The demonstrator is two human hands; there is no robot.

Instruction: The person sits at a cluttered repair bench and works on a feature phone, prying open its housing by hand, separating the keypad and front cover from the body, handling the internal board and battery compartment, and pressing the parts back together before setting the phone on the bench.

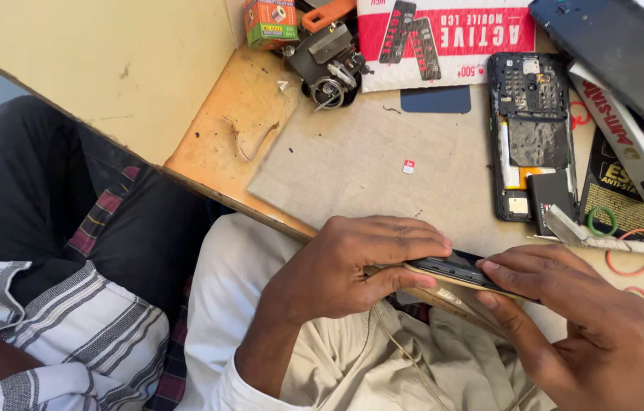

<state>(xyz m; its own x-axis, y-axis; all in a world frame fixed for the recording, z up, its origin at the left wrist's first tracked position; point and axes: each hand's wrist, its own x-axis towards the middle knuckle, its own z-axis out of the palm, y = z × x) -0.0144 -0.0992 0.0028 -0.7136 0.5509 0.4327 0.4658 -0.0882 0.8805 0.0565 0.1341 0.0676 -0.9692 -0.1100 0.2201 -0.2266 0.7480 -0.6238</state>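
Both the left hand and the right hand pinch a thin phone by its edges at the workbench rim; it looks light, rigid, slippery, its glass fragile.

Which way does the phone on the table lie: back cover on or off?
Off. The opened phone lies flat on the table with circuit board and inner parts bare.

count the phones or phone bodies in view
3: one held edge-on between left hand and right hand; an opened one on the mat; a dark one top right. Others may be hidden.
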